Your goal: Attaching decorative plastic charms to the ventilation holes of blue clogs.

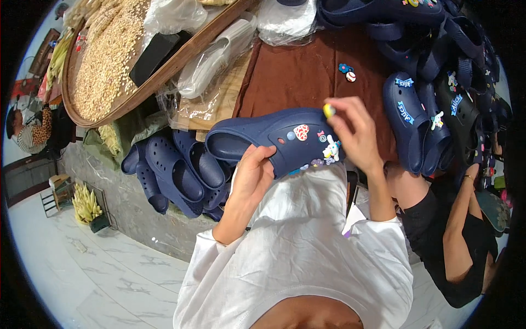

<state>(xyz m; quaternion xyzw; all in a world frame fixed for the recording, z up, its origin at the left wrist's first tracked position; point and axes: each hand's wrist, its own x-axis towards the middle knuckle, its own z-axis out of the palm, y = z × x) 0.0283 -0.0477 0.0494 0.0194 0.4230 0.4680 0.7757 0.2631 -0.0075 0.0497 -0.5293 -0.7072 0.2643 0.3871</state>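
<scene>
Far left, out at the rim: a round woven tray (71, 104) heaped with pale grain, a black slab lying on it. Just below, a cluster of plain navy clogs (178, 175) stacked at the table's edge, holes up, no charms.

Moving in: left hand (251, 174) clamped on the navy clog (274, 137), thumb over the upper, fingers tucked out of sight, gripping low near the middle of its side. Held up above the white-sleeved lap, in front of the brown cloth (296, 77), clear of the table.

Long axis running almost level, left to right, tilted slightly up toward the right. Open heel end out to the left, past the left hand; rounded toe at the right, meeting the right hand. Charms dotted over the toe half: a red heart (301, 132), a white figure (331, 150).

Right hand (356, 134) at the toe, fingers curled over it, pinching a small yellow charm (329, 111) at the toe's upper edge. Nearer to the decorated end, clearly; left hand only steadying.

Further right: two loose charms (347, 72) on the cloth, then a row of decorated navy clogs (422, 120), and another person's arm in a black sleeve (438, 241).
</scene>
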